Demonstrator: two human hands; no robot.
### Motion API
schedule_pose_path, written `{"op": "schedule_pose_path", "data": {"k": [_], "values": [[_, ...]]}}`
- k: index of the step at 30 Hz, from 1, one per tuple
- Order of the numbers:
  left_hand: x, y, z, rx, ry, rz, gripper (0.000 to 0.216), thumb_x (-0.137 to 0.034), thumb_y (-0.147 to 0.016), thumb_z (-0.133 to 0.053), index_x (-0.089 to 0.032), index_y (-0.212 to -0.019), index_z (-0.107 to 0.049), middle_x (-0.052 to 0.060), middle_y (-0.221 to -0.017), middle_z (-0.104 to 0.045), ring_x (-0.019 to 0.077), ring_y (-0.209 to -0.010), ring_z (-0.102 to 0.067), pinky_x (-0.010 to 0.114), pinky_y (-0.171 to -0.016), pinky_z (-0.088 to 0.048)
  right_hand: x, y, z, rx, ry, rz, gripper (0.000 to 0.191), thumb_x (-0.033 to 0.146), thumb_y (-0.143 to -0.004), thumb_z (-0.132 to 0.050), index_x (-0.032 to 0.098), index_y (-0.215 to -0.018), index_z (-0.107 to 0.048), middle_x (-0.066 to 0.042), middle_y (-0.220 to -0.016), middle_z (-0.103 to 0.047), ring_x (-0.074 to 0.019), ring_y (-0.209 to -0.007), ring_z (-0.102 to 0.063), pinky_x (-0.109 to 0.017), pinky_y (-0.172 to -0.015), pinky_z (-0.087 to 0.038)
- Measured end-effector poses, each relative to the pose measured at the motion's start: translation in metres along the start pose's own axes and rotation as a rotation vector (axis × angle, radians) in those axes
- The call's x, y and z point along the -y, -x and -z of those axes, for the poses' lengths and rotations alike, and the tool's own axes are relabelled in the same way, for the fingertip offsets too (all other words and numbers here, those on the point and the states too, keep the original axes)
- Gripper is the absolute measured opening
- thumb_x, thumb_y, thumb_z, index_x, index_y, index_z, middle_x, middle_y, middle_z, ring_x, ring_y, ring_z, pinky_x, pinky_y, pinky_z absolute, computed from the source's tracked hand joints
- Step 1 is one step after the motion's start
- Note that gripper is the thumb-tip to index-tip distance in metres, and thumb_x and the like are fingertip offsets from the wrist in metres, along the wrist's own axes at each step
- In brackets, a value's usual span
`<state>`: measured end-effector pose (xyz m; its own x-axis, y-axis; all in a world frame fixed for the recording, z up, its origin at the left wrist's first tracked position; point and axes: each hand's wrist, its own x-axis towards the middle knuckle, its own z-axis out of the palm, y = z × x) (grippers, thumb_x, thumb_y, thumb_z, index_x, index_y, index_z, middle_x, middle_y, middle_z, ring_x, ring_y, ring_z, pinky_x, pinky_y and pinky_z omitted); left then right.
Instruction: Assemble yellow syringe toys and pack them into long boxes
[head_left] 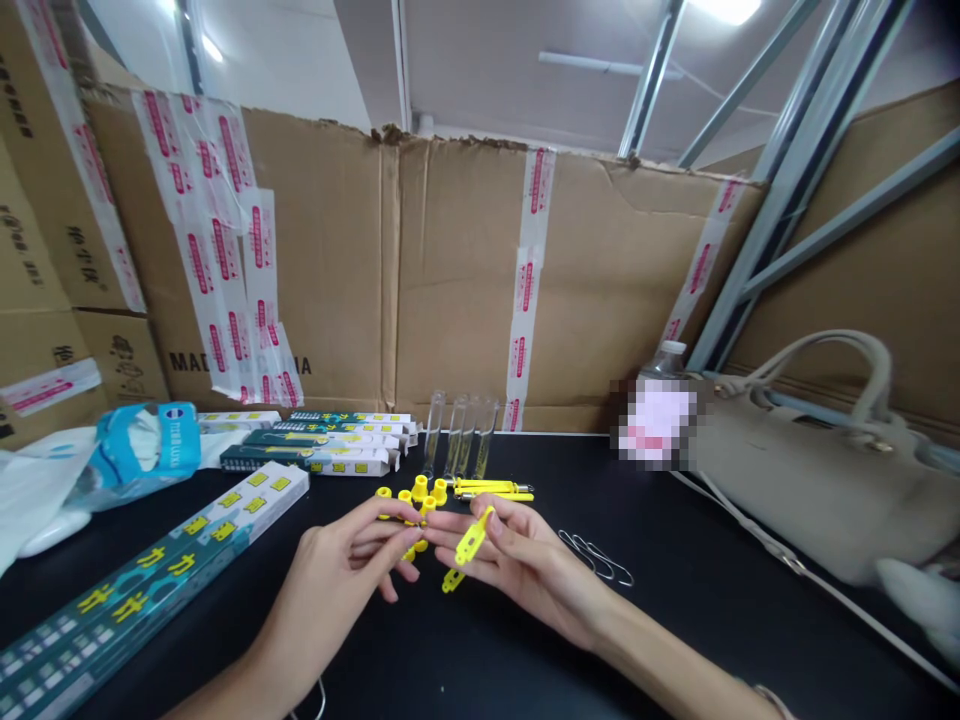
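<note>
Both hands (334, 565) (529, 565) bare; thin band (772, 698) round right forearm (660, 640).

A storeroom-like workspace: metal racking (780, 200) (and taped cardboard (457, 270)).

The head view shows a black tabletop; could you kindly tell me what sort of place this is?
Probably a makeshift workstation in a storeroom or warehouse: a taped cardboard partition, a metal frame like shelving, and small yellow parts on the black tabletop suggest it.
</note>
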<state>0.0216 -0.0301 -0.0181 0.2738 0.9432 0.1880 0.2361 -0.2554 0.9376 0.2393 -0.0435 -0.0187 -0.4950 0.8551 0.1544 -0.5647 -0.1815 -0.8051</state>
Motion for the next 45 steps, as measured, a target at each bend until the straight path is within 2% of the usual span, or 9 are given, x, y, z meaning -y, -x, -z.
{"op": "schedule_pose_path", "data": {"k": [7, 18, 28, 33, 36, 39, 42, 45], "values": [[-0.013, 0.003, 0.000, 0.008, 0.006, 0.011, 0.027, -0.043, -0.079, -0.068, -0.019, -0.091, -0.071, 0.003, -0.075, -0.079, 0.0237, -0.071, -0.076, 0.028, -0.059, -0.062, -0.001, 0.000, -0.001, -0.027, 0.000, -0.007, 0.020, 0.030, -0.089, -0.072, 0.016, -0.097, -0.061, -0.016, -0.114, -0.074, -0.0267, -0.121, -0.063, -0.051, -0.111, -0.037], [-0.006, 0.003, 0.000, -0.010, -0.021, -0.001, 0.023, -0.040, -0.079, -0.071, -0.019, -0.088, -0.068, 0.001, -0.075, -0.079, 0.0238, -0.072, -0.078, 0.026, -0.060, -0.066, -0.003, 0.002, 0.002, 0.019, 0.010, -0.041, 0.020, 0.029, -0.089, -0.071, 0.016, -0.097, -0.058, -0.017, -0.120, -0.071, -0.0271, -0.119, -0.065, -0.053, -0.112, -0.034], [-0.006, 0.007, -0.001, -0.021, -0.026, 0.010, 0.025, -0.043, -0.078, -0.072, -0.020, -0.089, -0.071, 0.002, -0.078, -0.079, 0.0249, -0.072, -0.078, 0.027, -0.058, -0.066, -0.002, 0.002, 0.002, 0.014, 0.015, -0.083, 0.023, 0.030, -0.084, -0.076, 0.016, -0.093, -0.060, -0.016, -0.118, -0.072, -0.0264, -0.118, -0.065, -0.047, -0.107, -0.041], [-0.008, 0.006, -0.001, -0.014, -0.023, 0.033, 0.024, -0.043, -0.079, -0.072, -0.020, -0.085, -0.068, 0.003, -0.079, -0.079, 0.0249, -0.073, -0.078, 0.027, -0.059, -0.066, -0.004, -0.001, -0.001, -0.065, 0.062, -0.021, 0.022, 0.034, -0.087, -0.073, 0.018, -0.096, -0.060, -0.010, -0.107, -0.074, -0.0234, -0.104, -0.071, -0.044, -0.100, -0.047], [-0.007, 0.005, -0.002, -0.006, -0.039, 0.042, 0.024, -0.043, -0.079, -0.070, -0.020, -0.085, -0.066, 0.002, -0.076, -0.078, 0.0241, -0.069, -0.077, 0.027, -0.057, -0.065, -0.005, -0.004, -0.003, -0.173, 0.154, 0.097, 0.021, 0.034, -0.086, -0.074, 0.019, -0.093, -0.062, -0.001, -0.090, -0.071, -0.0149, -0.083, -0.070, -0.033, -0.087, -0.053], [-0.005, 0.006, -0.004, 0.030, -0.068, 0.039, 0.021, -0.041, -0.081, -0.068, -0.020, -0.083, -0.065, 0.001, -0.073, -0.076, 0.0220, -0.063, -0.076, 0.025, -0.053, -0.063, -0.006, -0.003, -0.007, -0.271, 0.358, 0.214, 0.021, 0.035, -0.085, -0.075, 0.019, -0.088, -0.062, 0.004, -0.076, -0.062, -0.0096, -0.069, -0.064, -0.023, -0.072, -0.052], [-0.005, 0.007, -0.005, 0.045, -0.089, 0.030, 0.020, -0.040, -0.082, -0.067, -0.021, -0.083, -0.063, 0.000, -0.072, -0.075, 0.0199, -0.060, -0.075, 0.022, -0.050, -0.061, -0.008, 0.001, -0.011, -0.325, 0.630, 0.314, 0.019, 0.037, -0.087, -0.071, 0.020, -0.087, -0.061, 0.002, -0.080, -0.064, -0.0129, -0.073, -0.064, -0.024, -0.070, -0.051], [-0.007, 0.007, -0.005, 0.031, -0.094, 0.027, 0.020, -0.040, -0.081, -0.067, -0.021, -0.083, -0.062, 0.000, -0.072, -0.075, 0.0190, -0.058, -0.074, 0.021, -0.049, -0.059, -0.012, 0.007, -0.010, -0.315, 0.870, 0.410, 0.013, 0.032, -0.088, -0.069, 0.022, -0.088, -0.061, -0.002, -0.085, -0.068, -0.0169, -0.079, -0.066, -0.027, -0.072, -0.052]]}}
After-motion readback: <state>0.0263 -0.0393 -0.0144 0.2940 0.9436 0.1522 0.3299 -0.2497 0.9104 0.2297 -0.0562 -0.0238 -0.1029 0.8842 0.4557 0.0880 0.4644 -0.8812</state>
